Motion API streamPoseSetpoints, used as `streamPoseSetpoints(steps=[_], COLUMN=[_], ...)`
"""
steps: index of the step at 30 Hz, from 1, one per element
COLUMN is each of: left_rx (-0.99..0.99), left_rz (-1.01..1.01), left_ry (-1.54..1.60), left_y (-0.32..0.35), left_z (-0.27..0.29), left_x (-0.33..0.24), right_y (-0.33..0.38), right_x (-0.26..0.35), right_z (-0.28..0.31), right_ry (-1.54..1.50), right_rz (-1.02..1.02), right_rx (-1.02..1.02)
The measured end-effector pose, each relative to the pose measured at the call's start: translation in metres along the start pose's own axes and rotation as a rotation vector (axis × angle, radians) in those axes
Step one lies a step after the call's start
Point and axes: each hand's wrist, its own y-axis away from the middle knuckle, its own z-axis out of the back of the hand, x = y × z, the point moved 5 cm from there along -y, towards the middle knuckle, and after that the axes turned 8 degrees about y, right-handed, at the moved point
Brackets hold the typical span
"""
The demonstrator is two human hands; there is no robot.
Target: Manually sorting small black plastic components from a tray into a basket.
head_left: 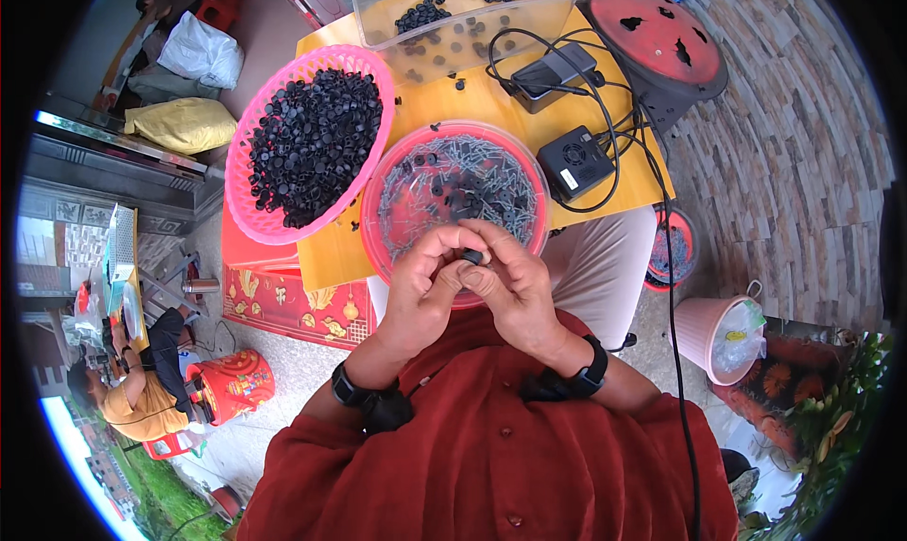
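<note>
A small round black plastic piece point(471, 256) sits between the fingertips of my two hands, close above the near rim of a round red-rimmed tub point(374, 222). My left hand point(422, 281) pinches it from the left, its fingers curled. From the other side my right hand point(518, 286) closes on the same piece with thumb and fingers. Inside the tub lie many thin metal screws or nails point(491, 177) and some black pieces. At the tub's upper left, a pink plastic basket point(242, 193) is heaped with small black caps point(312, 144).
A clear plastic bin point(557, 17) with black pieces stands at the far edge of the yellow board point(326, 262). Two black power boxes point(574, 163) with looping cables lie on the right. Beyond stand a red-topped stool point(652, 31) and a pink bucket point(699, 333). Another person point(142, 399) sits at left.
</note>
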Motion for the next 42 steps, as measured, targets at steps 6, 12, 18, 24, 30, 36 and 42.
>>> streamPoseSetpoints(steps=[6, 12, 18, 24, 30, 36, 42], left_rx=[-0.058, -0.164, -0.324, -0.421, -0.326, -0.078, 0.001], left_rz=[0.085, 0.215, -0.050, -0.243, -0.022, 0.136, 0.043], left_ry=[0.083, 0.416, 0.528, 0.531, 0.271, -0.379, -0.905], left_y=[-0.010, -0.069, -0.158, -0.226, -0.195, -0.104, -0.026], left_z=[0.006, 0.041, 0.062, 0.087, 0.045, 0.032, 0.052], left_x=[0.008, 0.013, -0.040, -0.074, -0.082, -0.042, 0.019], right_y=[-0.001, 0.001, 0.007, 0.010, 0.005, -0.007, -0.019], right_x=[-0.011, -0.020, -0.028, -0.023, -0.030, -0.014, -0.002], right_z=[0.004, 0.028, 0.040, 0.039, 0.057, 0.047, 0.029], right_ry=[-0.184, -0.125, -0.084, -0.096, 0.200, 0.608, 1.082], right_rz=[-0.116, -0.217, -0.275, -0.322, -0.166, 0.073, 0.180], right_rx=[0.053, -0.025, 0.015, -0.002, -0.078, -0.046, -0.035])
